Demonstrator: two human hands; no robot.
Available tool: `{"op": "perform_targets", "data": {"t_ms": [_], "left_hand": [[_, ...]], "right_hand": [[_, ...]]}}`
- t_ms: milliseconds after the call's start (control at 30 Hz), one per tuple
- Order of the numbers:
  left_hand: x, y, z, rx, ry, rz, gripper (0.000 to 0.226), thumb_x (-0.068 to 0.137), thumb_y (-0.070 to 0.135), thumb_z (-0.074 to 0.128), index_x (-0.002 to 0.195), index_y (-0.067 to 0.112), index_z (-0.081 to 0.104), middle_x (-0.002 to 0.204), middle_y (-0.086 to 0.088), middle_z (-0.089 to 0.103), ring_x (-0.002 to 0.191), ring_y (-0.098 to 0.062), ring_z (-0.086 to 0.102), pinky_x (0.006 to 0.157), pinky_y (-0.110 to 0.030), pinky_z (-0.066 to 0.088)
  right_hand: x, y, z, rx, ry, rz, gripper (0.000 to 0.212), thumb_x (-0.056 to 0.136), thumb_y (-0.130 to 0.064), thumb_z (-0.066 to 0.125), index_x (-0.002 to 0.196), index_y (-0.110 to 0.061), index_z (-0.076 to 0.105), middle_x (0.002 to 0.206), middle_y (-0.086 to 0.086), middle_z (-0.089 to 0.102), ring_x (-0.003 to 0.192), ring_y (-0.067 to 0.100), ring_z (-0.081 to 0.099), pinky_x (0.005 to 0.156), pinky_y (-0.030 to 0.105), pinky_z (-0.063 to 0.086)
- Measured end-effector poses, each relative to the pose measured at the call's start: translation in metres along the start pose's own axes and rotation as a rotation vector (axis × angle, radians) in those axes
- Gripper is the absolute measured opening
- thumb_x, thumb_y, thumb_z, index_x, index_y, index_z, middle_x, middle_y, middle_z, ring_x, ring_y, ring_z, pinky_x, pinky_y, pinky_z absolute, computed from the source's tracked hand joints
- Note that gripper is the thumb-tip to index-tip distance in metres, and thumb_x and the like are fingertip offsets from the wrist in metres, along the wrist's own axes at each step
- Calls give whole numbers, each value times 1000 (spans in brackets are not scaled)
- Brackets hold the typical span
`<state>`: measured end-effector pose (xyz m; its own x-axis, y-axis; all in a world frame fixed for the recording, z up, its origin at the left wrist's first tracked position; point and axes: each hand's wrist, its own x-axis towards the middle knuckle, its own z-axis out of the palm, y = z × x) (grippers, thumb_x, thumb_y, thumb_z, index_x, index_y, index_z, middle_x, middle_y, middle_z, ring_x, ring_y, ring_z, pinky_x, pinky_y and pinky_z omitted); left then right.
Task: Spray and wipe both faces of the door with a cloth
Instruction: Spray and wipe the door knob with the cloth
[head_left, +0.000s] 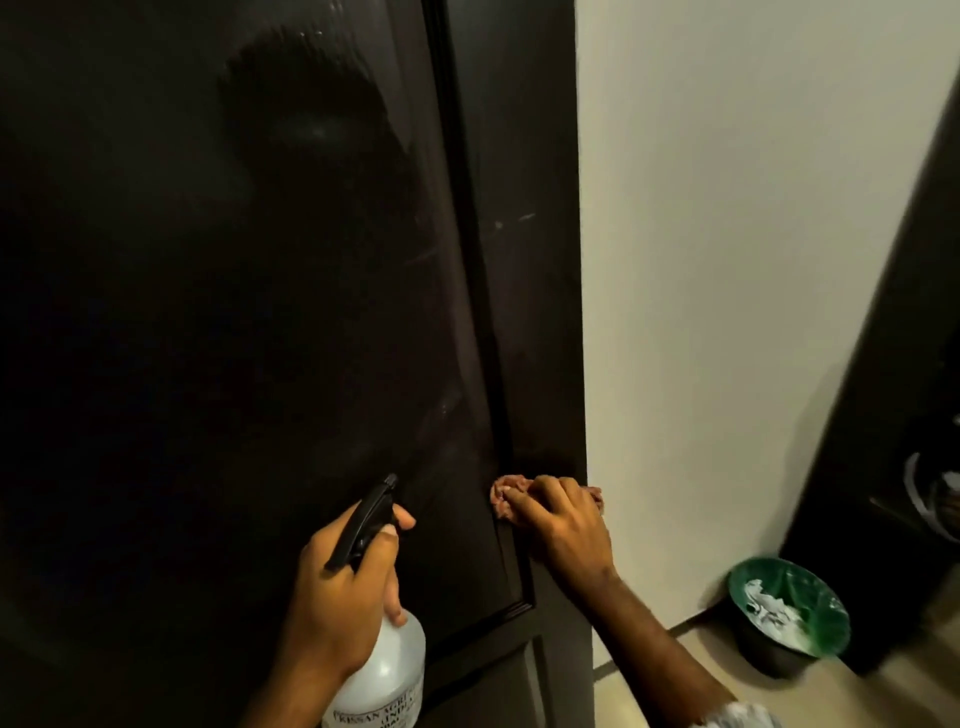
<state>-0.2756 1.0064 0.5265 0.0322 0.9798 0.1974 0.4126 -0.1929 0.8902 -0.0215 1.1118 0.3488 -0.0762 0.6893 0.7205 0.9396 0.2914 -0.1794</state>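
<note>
Dark brown, the door fills the left and middle of the view, its glossy panel streaked with faint wet marks. Right of it stands a pale wall, with a green-lined bin of crumpled paper on the floor. The left hand grips a clear spray bottle, nozzle near the panel. The right hand presses a pinkish cloth, fingers curled over it, against the door's right edge.

The door blocks ahead; open floor lies right, with a bin near the wall.
</note>
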Motion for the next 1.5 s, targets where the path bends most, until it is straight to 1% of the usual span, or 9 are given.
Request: {"op": "perform_targets", "data": {"t_ms": [233,367,667,867,1000,1133,1267,1367,1500], "left_hand": [[-3,-8,8,31,-31,3,29,107,3,48,103,17,73,43,-17,57,41,-33,61,56,-49,61],[-5,-16,5,66,-21,-15,29,107,2,49,102,17,73,43,-16,57,41,-31,60,55,-48,61],[-11,-28,1,70,-20,-34,29,107,2,49,101,16,73,45,-24,57,48,-47,61,55,-43,61],[-13,-37,5,52,-31,-68,28,107,4,49,102,17,73,44,-17,59,44,-37,62,57,-45,62],[-12,-37,9,43,-49,-64,28,107,4,49,103,17,73,46,-25,58,51,-48,64,56,-35,62],[-8,-36,13,52,-69,-62,28,106,4,49,102,19,73,45,-20,59,46,-38,64,60,-49,64],[1,-31,14,26,-53,-44,29,106,4,49,101,18,74,44,-12,59,43,-30,60,58,-52,61],[12,-27,10,8,-3,-29,28,106,4,50,101,18,74,44,-12,58,43,-29,60,57,-52,62],[21,-24,5,9,27,8,27,106,4,50,102,17,73,44,-12,58,42,-28,61,54,-41,62]], "right_hand": [[-12,-13,-7,42,-100,679,62,98,-54,66,148,-18,58,137,9,64,120,29,60,100,44,50],[8,-25,-1,-177,-330,719,95,89,-79,59,152,-10,47,142,16,57,131,35,53,100,49,55],[22,8,-10,104,-452,893,74,73,-70,85,120,-17,60,112,6,72,107,30,67,85,43,64],[31,21,-32,447,-514,1095,38,75,-51,89,94,-25,69,86,5,74,66,28,75,40,35,60],[26,35,-33,605,-475,1209,47,81,-53,88,101,-13,72,89,12,77,65,33,77,46,47,63],[7,56,-11,743,-301,1265,56,69,-67,83,107,-26,81,89,0,82,81,30,80,72,61,67],[0,41,-11,741,-141,1256,43,81,-67,77,101,-29,76,89,-1,79,81,29,78,63,57,67],[-3,19,-12,792,-195,1247,62,75,-69,82,117,-25,66,101,4,74,84,33,75,43,45,62],[-4,16,-7,954,-184,1352,70,73,-56,93,122,-15,64,102,12,78,80,33,79,52,44,64]]}}
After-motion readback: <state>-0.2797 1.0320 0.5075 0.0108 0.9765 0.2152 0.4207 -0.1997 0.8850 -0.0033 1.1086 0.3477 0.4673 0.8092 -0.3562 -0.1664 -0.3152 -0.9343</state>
